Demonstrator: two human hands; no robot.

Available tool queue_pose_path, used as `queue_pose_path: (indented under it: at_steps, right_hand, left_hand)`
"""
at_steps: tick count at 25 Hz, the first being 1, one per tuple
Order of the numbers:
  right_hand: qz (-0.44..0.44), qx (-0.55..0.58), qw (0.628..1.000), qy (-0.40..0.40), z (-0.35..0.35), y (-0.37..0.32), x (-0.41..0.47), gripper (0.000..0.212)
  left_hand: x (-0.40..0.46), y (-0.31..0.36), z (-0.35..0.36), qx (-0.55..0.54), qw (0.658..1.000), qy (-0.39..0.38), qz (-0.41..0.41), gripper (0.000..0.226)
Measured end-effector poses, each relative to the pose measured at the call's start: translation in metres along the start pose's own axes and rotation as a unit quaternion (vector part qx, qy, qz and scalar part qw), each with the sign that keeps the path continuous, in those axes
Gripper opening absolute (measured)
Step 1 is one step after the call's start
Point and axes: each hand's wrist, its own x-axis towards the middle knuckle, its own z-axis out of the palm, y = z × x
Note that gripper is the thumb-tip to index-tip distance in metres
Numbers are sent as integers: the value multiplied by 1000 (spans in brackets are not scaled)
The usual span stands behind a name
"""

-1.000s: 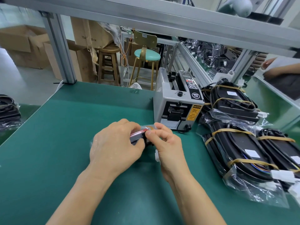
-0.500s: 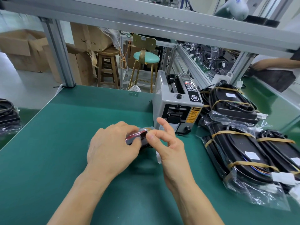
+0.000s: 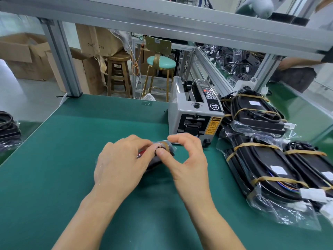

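Our left hand (image 3: 119,165) grips a small bagged bundle (image 3: 167,150), fingers curled round it, low over the green tabletop (image 3: 63,141) just in front of the tape dispenser (image 3: 194,114). Our right hand (image 3: 189,159) pinches its near end, with the thumb pressing on a strip of brown tape (image 3: 165,145) and the forefinger hooked over the far side. We judge the bundle to be light and fairly soft, probably coiled wire in a thin clear bag, so the film will be slippery and will crease. It is best held round the middle, leaving the taped end free for the thumb. Most of the bundle is hidden under our left palm. We see only a dark shape and a glimpse of red, and cannot tell its length, how far the tape wraps, or whether the forefinger actually touches it. The larger bagged packs (image 3: 261,165) on the right run partly out of view.
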Motion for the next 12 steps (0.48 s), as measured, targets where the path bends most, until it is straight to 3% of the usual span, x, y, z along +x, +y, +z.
queue_pose_path:
  at_steps: [6,12]
  right_hand:
    - [-8,-37,999,-35,-15,-11,10,9]
    - [-39,-98,993,-57,-16,-18,11,8]
  left_hand:
    - [0,-1,0,-10,1000,-4,-9,55]
    - [-1,-2,0,-15,1000,-10,-6,42]
